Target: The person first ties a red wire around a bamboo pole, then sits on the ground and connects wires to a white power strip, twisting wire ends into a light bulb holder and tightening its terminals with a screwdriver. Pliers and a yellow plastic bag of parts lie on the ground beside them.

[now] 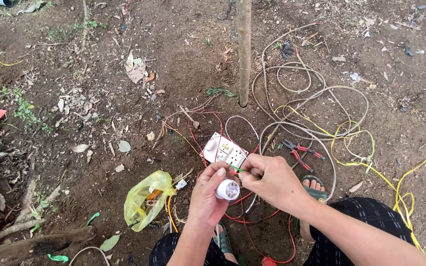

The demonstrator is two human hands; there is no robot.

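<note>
My left hand (207, 193) grips a small white round lamp holder (228, 189) over bare soil. My right hand (271, 178) pinches a thin green-handled tool (236, 169) with its tip pointing at the holder's top. Just beyond the hands a white switch-and-socket plate (224, 149) lies on the ground with red wires (252, 219) running from it under my hands.
Red-handled pliers (299, 151) lie right of the plate among coiled grey cable (316, 93) and yellow wire (361, 162). A yellow plastic bag (145, 198) sits left of my hands. A thin wooden pole (244, 49) stands ahead. My sandalled foot (314, 187) is beside my right hand.
</note>
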